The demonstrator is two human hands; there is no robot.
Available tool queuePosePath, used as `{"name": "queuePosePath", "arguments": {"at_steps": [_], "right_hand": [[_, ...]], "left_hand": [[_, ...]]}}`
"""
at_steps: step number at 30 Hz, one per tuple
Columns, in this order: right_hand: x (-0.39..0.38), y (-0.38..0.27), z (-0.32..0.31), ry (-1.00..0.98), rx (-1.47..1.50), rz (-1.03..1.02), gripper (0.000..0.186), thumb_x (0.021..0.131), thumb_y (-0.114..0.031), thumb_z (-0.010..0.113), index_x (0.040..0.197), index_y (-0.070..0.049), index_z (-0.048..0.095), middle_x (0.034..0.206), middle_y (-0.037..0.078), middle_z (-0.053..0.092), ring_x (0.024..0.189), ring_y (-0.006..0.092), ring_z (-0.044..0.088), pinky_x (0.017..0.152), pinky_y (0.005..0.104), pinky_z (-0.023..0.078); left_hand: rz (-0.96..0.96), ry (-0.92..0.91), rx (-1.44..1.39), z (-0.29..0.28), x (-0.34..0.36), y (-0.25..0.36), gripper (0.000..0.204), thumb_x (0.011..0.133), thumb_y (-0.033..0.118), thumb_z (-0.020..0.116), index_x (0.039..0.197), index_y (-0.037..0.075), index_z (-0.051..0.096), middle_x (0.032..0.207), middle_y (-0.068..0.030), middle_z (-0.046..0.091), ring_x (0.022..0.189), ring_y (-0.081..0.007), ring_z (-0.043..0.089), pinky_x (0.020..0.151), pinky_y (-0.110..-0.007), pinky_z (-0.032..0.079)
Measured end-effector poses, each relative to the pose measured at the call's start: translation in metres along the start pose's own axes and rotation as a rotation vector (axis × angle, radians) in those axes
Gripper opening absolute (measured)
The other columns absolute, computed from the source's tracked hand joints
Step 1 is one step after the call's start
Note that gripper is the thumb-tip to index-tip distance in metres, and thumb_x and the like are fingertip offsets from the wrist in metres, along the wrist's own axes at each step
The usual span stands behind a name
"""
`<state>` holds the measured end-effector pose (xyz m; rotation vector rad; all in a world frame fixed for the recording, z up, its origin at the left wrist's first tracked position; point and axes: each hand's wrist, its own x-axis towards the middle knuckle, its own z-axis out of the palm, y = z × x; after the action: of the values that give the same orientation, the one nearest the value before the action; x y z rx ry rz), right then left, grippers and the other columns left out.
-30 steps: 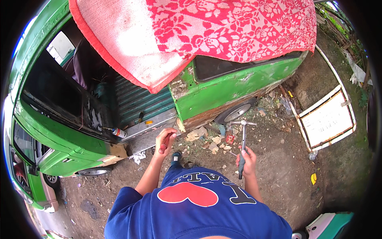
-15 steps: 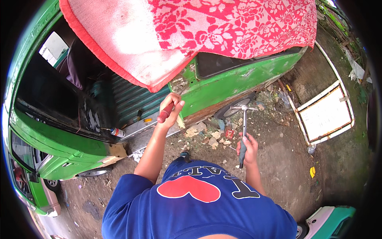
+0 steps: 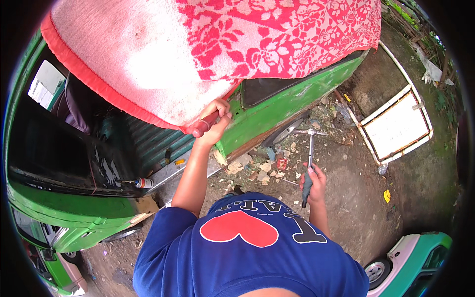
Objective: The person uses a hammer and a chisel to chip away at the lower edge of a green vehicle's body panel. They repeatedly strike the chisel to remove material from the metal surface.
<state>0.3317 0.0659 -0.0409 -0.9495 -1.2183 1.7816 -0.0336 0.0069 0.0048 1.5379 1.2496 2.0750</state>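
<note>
My left hand (image 3: pixel 216 123) is closed on a red-handled tool (image 3: pixel 203 128), raised at the upper corner of the green van panel (image 3: pixel 267 123), beside the edge of a red-and-white floral blanket (image 3: pixel 287 39). Whether it touches the panel I cannot tell, and the tool's far end is hidden. My right hand (image 3: pixel 315 185) grips the dark grey handle of a hammer (image 3: pixel 311 148), held upright with its narrow metal head up, below the panel and near the van's wheel. A dark window (image 3: pixel 260 94) shows under the blanket.
At left, a doorway shows a corrugated floor (image 3: pixel 156 141) and a canister (image 3: pixel 144 182) at the sill. Broken chips (image 3: pixel 262 175) litter the dirt. A rusty white panel frame (image 3: pixel 396 126) lies at right. Another vehicle (image 3: pixel 410 262) stands at lower right.
My left hand has risen from beside the door sill to the panel's upper corner, still holding the red tool. My right hand with the hammer has shifted slightly rightward and up.
</note>
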Motion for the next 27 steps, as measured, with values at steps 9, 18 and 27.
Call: {"name": "queuePosePath", "arguments": {"at_steps": [9, 18, 27], "right_hand": [[0.004, 0.005, 0.016, 0.013, 0.018, -0.011, 0.03, 0.096, -0.021, 0.056, 0.117, -0.001, 0.058, 0.062, 0.007, 0.056, 0.046, 0.0136, 0.052, 0.04, 0.0257, 0.039], [-0.001, 0.007, 0.001, -0.017, 0.03, -0.066, 0.032, 0.097, -0.022, 0.053, 0.118, 0.003, 0.055, 0.062, 0.009, 0.054, 0.046, 0.0156, 0.053, 0.04, 0.027, 0.041], [-0.017, 0.013, -0.02, -0.022, 0.094, 0.014, 0.03, 0.096, -0.019, 0.055, 0.118, 0.001, 0.057, 0.062, 0.007, 0.055, 0.046, 0.0141, 0.052, 0.041, 0.0253, 0.04]], "left_hand": [[-0.128, -0.103, 0.116, -0.002, 0.026, 0.017, 0.015, 0.088, 0.001, 0.053, 0.095, 0.006, 0.04, 0.09, -0.006, 0.052, 0.082, -0.0136, 0.046, 0.077, -0.03, 0.042], [-0.127, -0.143, 0.216, 0.003, 0.037, 0.028, 0.011, 0.093, 0.005, 0.051, 0.101, 0.005, 0.044, 0.091, -0.0044, 0.05, 0.084, -0.0127, 0.046, 0.08, -0.029, 0.041], [-0.098, -0.053, 0.181, 0.007, 0.033, 0.02, 0.009, 0.093, 0.002, 0.048, 0.101, 0.005, 0.045, 0.09, -0.0021, 0.049, 0.082, -0.0108, 0.044, 0.076, -0.027, 0.04]]}}
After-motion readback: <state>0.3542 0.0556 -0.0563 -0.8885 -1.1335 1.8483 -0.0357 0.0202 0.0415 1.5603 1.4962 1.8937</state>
